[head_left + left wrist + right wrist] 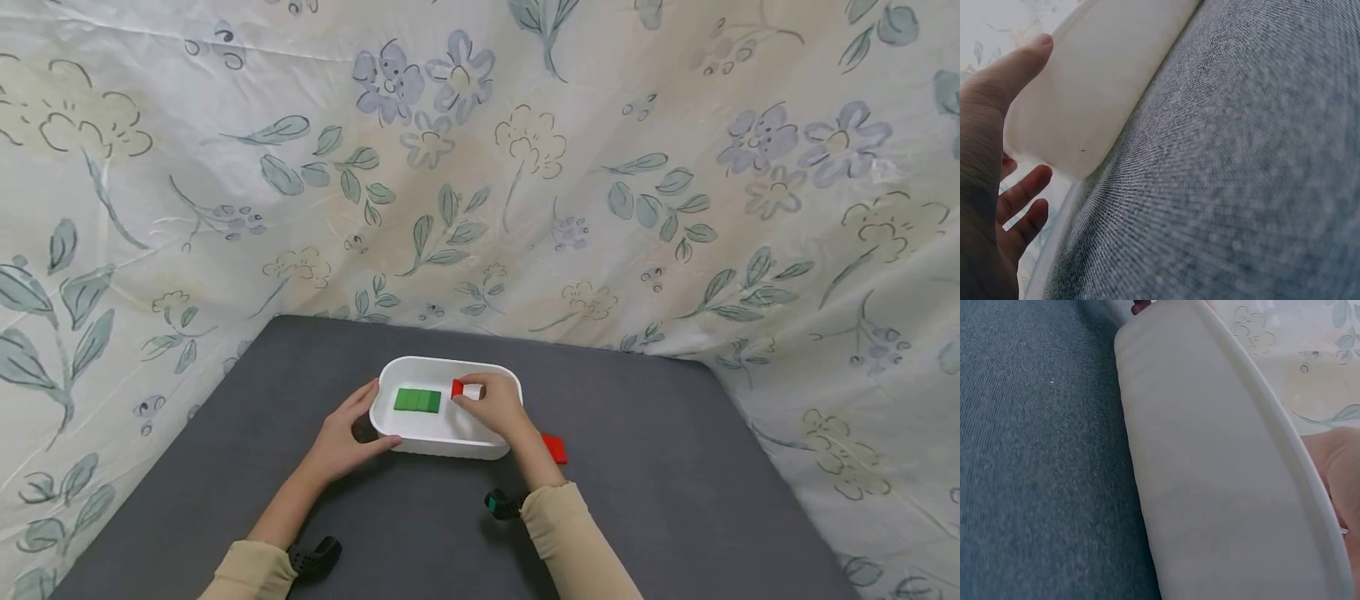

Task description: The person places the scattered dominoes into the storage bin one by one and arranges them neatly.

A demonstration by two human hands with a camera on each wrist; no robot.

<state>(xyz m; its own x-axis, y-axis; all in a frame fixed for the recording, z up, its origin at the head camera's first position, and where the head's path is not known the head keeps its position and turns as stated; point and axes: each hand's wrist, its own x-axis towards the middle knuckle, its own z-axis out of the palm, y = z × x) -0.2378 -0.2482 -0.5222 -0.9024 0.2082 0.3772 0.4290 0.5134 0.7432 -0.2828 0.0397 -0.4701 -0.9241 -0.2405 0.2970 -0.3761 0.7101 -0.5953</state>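
A white oblong plastic tray (450, 448) stands on the dark table. My left hand (341, 442) holds its left end, thumb on the near rim and fingers around the far-left side. In the left wrist view that thumb lies over the tray's edge, while the lower fingers sit beside its end. Inside the tray, several green blocks (417, 401) lie side by side in a row. To their right, my right hand (495, 407) pinches a small red block (457, 388) between thumb and fingers. In the right wrist view the tray wall (1197, 444) hides the fingertips.
A red piece (556, 448) lies on the table just right of the tray, partly hidden behind the right forearm. Dark grey cloth (637, 500) covers the table. A floral curtain (480, 167) hangs behind it. Each wrist wears a black band.
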